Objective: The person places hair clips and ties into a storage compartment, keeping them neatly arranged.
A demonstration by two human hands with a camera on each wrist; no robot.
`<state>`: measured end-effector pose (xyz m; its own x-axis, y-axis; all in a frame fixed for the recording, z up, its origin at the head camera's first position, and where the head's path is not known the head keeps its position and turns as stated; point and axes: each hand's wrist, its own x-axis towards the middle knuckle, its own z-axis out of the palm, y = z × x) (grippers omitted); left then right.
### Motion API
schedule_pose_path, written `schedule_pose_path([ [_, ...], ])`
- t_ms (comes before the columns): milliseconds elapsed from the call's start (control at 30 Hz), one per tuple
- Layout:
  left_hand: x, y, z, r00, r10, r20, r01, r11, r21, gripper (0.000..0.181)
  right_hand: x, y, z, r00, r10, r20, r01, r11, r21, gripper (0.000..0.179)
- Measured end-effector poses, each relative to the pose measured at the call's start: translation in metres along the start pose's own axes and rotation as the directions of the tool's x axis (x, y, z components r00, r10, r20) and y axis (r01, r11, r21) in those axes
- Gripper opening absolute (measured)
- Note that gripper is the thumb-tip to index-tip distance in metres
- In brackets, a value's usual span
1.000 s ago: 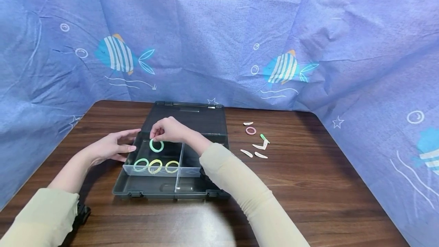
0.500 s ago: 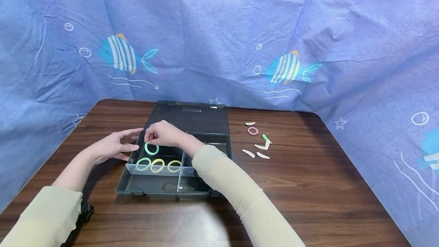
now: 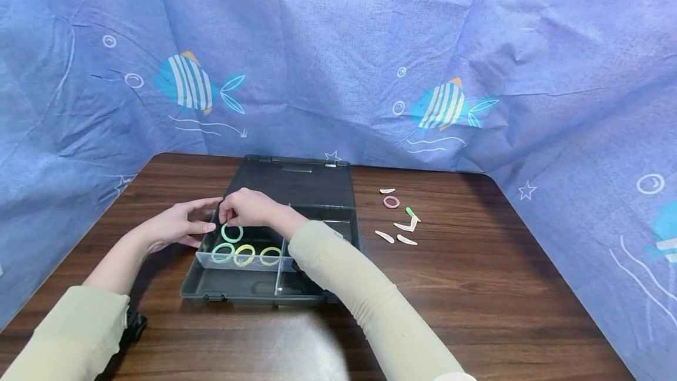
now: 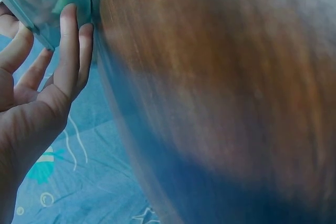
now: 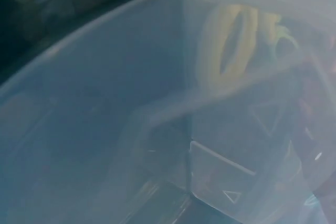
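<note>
In the head view my right hand (image 3: 248, 206) reaches into the back left compartment of a dark, see-through divided box (image 3: 227, 284). Its thumb and fingertips pinch the top of a green hair tie (image 3: 241, 234), which stands upright. In front of that, another green hair tie (image 3: 214, 253) and two yellow ones lean in a row at the clear divider (image 3: 211, 261). My left hand (image 3: 171, 225) is at the box's left side, fingers extended; in the left wrist view its fingertips touch the box wall (image 4: 39, 3). Through hazy plastic, the right wrist view shows a yellow hair tie (image 5: 210, 51).
The box's lid (image 3: 296, 184) lies opened out toward the back. Right of the box on the wooden table (image 3: 476, 269) are a pink hair tie (image 3: 391, 206), a green hair clip (image 3: 409, 211) and several white clips (image 3: 406, 240). A blue fish-print cloth (image 3: 328, 46) hangs behind.
My right hand has carried the green hair tie left and slightly down, nearer the box's left wall. The left hand keeps its place at the box's side. The view has shifted slightly.
</note>
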<state>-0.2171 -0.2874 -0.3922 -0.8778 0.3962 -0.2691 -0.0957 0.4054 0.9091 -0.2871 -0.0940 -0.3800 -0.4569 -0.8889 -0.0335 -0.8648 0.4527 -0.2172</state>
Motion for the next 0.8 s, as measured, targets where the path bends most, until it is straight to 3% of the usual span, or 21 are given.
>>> schedule_pose_path([
  [333, -0.001, 0.002, 0.000, 1.000, -0.006, -0.005, 0.006, 1.000, 0.013, 0.080, -0.008, 0.003, -0.009, 0.999, -0.045, 0.002, 0.044, 0.996, 0.078, 0.011],
  [800, 0.001, 0.001, 0.001, 1.000, -0.005, 0.010, 0.005, 1.000, -0.002, 0.077, -0.036, 0.001, -0.042, 0.999, 0.030, -0.030, -0.025, 0.986, 0.166, 0.013],
])
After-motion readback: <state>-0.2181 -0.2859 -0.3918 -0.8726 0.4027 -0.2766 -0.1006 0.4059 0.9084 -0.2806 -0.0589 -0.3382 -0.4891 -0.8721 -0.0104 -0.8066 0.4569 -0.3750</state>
